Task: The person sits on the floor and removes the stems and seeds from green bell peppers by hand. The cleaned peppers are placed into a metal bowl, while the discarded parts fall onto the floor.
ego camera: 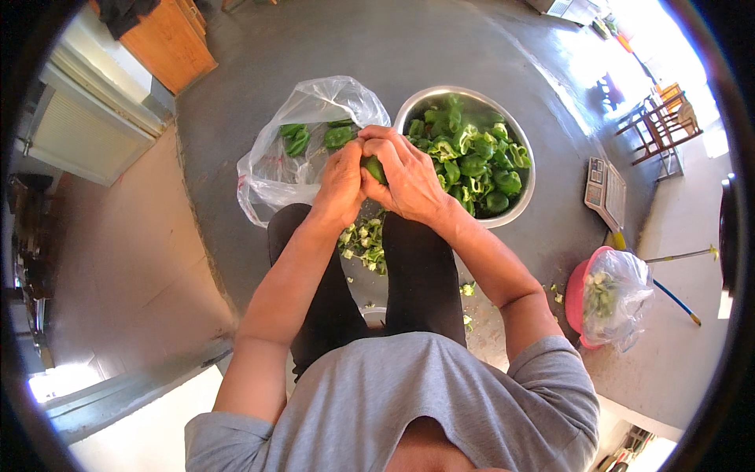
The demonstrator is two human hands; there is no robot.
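A green bell pepper (374, 170) is gripped between my two hands above my knees, mostly covered by the fingers. My left hand (341, 180) holds it from the left, and my right hand (407, 171) wraps over its other side. Behind my left hand, a clear plastic bag (277, 186) lies open on the floor with a few whole green peppers (295, 139) in it. To the right stands a wide steel bowl (527, 200) heaped with opened green pepper pieces (472, 162). Pale cores and stem scraps (364, 242) lie on the floor between my legs.
At the right, a pink basin (578, 292) holds a plastic bag (625, 295) with greenery inside. A digital scale (606, 192) sits beyond it, near wooden chairs (657, 127). A wooden cabinet (168, 47) stands at the far left. Scraps dot the grey floor (424, 53).
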